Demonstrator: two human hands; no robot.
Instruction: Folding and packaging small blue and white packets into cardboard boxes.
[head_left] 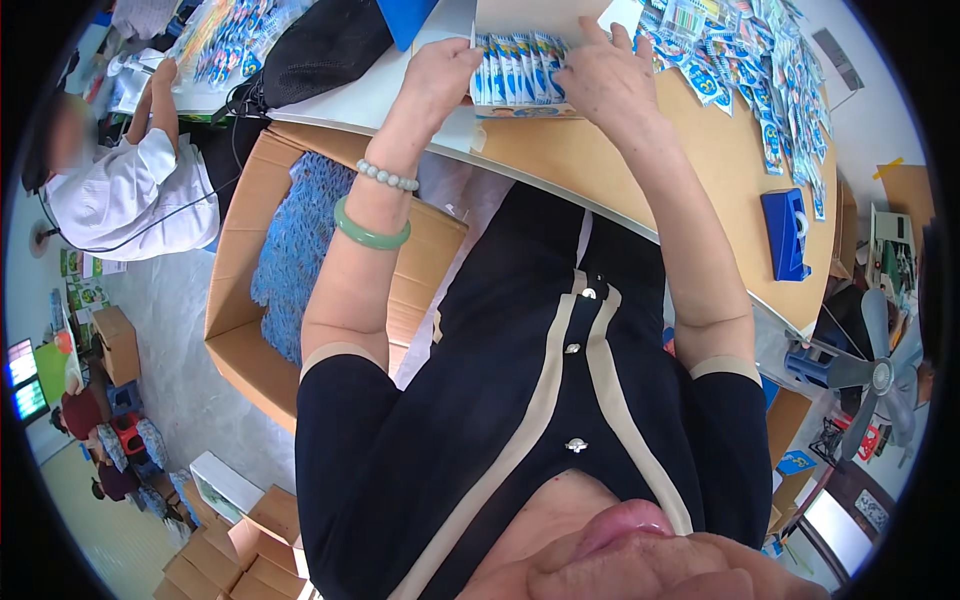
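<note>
A small open carton (530, 112) stands on the table near its front edge, its lid raised at the back. A row of slim blue-and-white packets (520, 70) stands upright inside it. My left hand (437, 85) is closed on the carton's left wall, its thumb near the packets. At the carton's right side is my right hand (612, 85), its thumb against the packet row and its fingers stretched along the wall and flap. Both hands steady the carton between them; part of each side is hidden by fingers.
Loose packets (770, 90) are heaped at the right of the table (600, 165), near a blue tape dispenser (785, 235). A black bag (330, 55) lies left. Below it, a large cardboard box (235, 300) holds blue packets. A person (130, 200) sits at left; a fan (880, 375) stands right.
</note>
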